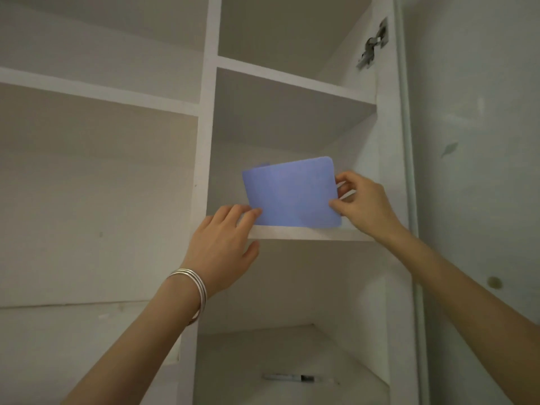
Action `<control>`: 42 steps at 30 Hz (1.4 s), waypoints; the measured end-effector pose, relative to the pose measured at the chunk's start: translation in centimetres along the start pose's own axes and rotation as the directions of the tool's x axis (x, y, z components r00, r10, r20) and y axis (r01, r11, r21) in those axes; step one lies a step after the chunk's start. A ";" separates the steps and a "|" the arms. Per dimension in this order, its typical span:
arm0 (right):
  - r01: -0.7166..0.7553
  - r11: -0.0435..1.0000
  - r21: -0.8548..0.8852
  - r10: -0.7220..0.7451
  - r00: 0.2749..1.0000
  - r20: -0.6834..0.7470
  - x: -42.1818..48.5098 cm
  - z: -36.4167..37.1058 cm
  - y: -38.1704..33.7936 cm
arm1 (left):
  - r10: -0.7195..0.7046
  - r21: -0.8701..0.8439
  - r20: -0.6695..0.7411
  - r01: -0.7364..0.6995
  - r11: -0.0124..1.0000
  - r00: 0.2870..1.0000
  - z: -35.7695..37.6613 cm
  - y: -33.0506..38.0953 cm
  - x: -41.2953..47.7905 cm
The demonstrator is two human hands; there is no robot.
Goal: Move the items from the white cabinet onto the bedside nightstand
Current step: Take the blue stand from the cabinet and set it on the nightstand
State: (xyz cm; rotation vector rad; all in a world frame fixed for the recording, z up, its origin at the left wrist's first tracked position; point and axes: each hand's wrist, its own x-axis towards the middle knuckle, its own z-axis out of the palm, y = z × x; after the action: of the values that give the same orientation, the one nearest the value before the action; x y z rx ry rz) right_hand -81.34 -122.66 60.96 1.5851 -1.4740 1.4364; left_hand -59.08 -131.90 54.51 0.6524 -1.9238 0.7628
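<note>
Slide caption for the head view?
Right hand pinches a flat blue item at a white cabinet shelf, left hand touching its edge; a pen lies one shelf below.

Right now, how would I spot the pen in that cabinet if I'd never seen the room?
Look at the white cabinet, in its narrow right-hand column. One shelf below the blue card that the left hand touches and the right hand pinches, the pen lies flat. It is slim and white with a black section, the only thing seen on that shelf.
</note>
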 end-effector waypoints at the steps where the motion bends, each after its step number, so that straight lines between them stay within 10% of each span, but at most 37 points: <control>1: 0.021 1.000 -0.015 -0.021 0.999 -0.024 -0.8 -0.8 -0.3 | 0.006 -0.007 -0.006 -0.006 1.000 1.000 -0.4 0.2 -0.2; 12: 0.106 0.992 -0.063 -0.112 0.989 -0.096 -11.4 -8.9 -5.7 | -0.040 -0.214 -0.274 -0.020 0.977 0.961 -5.6 2.8 -3.4; 23: -0.039 0.994 0.098 0.008 0.955 0.298 -21.6 -11.3 -6.4 | 0.045 -0.177 0.015 -0.042 0.983 0.999 -9.9 5.9 -14.5; 30: -0.181 0.959 0.217 -0.049 0.651 0.757 -27.1 -9.3 -7.4 | -0.187 -0.145 0.358 0.252 0.957 0.915 -14.2 8.7 -27.3; 37: -0.211 0.884 0.418 -0.277 0.484 0.830 -34.0 -3.2 -14.8 | -0.611 0.045 0.480 0.678 0.734 0.630 -24.8 10.7 -40.4; 42: -0.261 0.784 0.563 -0.492 0.291 0.820 -40.0 0.6 -24.6 | -0.770 0.295 0.427 0.733 0.613 0.473 -36.3 11.3 -48.4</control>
State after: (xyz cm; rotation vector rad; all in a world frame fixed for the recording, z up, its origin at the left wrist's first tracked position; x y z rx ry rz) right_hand -51.69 -102.63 30.56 3.3575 -1.3241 0.7640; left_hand -26.01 -91.53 21.83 1.7658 -1.7617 0.0490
